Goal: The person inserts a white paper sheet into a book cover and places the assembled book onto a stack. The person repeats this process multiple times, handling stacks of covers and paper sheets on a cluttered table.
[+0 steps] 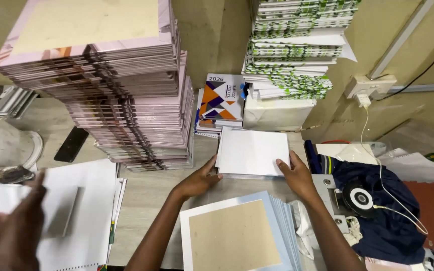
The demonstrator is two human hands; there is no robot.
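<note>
A: What are your hands doing rn?

B: I'm holding a small stack of white sheets (pixel 251 153) w/ both. My left hand (pixel 197 181) is gripping its left edge near the bottom corner, thumb on top; my right hand (pixel 297 176) is pressing on the bottom right corner, fingers curled over the edge. Hands are apart, one on each side, both clamped on the stack.

A: Where's the stack sitting?

B: It's lying flat on the table (pixel 146 188), just past a pile of blue-edged boards w/ brown centres (pixel 239 236), which is nearest me.

A: And around that?

B: A tall pink-edged stack (pixel 121 85) is standing to the left, colourful booklets (pixel 222 100) are sitting right behind, and green-patterned piles on a white box (pixel 287 60) are beyond those. To my right, a dark blue cloth (pixel 377 200) is lying w/ a white cable (pixel 377 165) running over it. At far left, another person's hand (pixel 13 231) is hovering over white paper (pixel 86 200).
</note>
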